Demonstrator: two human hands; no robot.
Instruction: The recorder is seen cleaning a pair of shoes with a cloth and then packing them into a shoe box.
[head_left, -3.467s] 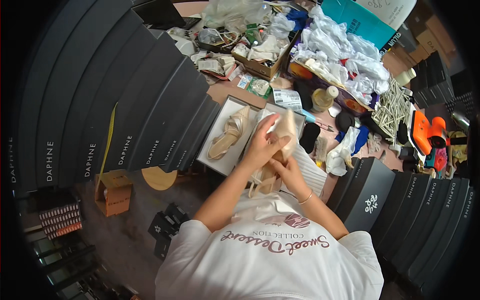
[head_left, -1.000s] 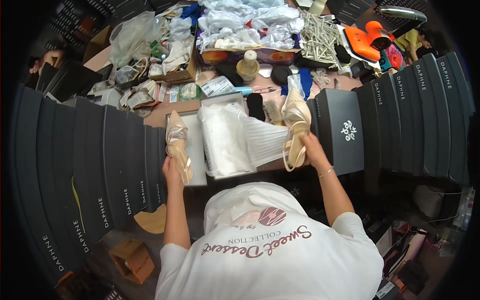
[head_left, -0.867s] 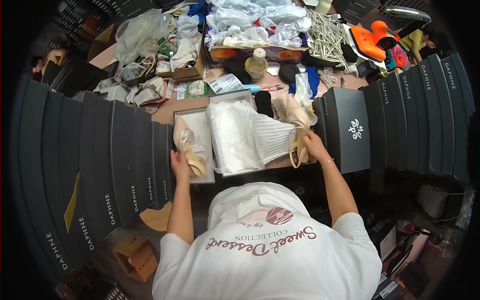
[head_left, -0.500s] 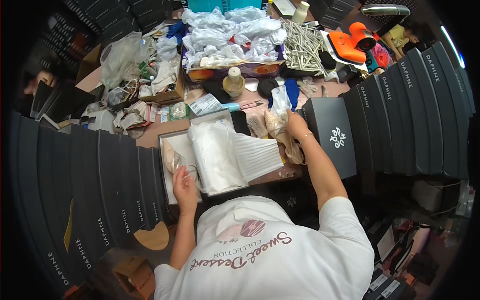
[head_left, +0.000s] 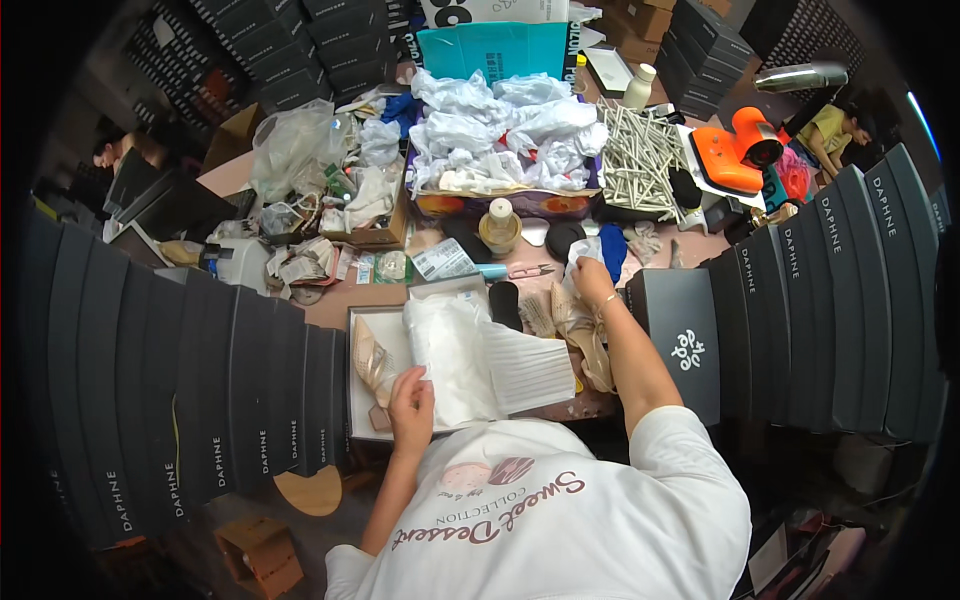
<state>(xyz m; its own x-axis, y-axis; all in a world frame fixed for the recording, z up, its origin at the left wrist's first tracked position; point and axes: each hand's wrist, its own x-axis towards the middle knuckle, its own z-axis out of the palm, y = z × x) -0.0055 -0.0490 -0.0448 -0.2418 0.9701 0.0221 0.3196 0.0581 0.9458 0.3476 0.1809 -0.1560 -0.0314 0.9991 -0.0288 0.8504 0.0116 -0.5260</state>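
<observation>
An open shoe box (head_left: 366, 418) sits before me, with a beige pointed shoe (head_left: 373, 362) along its left side. White wrapping (head_left: 446, 350) fills the middle of the box, and a pleated white sheet (head_left: 530, 365) spreads from it to the right. My left hand (head_left: 410, 400) is at the wrapping's left edge, fingers closed on it. A second beige shoe (head_left: 573, 312) lies on the table to the right of the box. Above that shoe, my right hand (head_left: 592, 283) is closed on a crumpled white cloth or tissue (head_left: 583, 250); its fingertips are partly hidden.
Dark shoe boxes stand in rows at the left (head_left: 245, 390) and right (head_left: 760, 330). Behind are a carton of white plastic bags (head_left: 500, 125), a heap of white sticks (head_left: 642, 160), a capped bottle (head_left: 500, 230), snips (head_left: 530, 271) and an orange device (head_left: 728, 160). Other people sit farther back.
My left hand has moved off the shoe in the box to the wrapping's edge. The right hand stays at the white cloth or tissue. The whole view has shifted with my head.
</observation>
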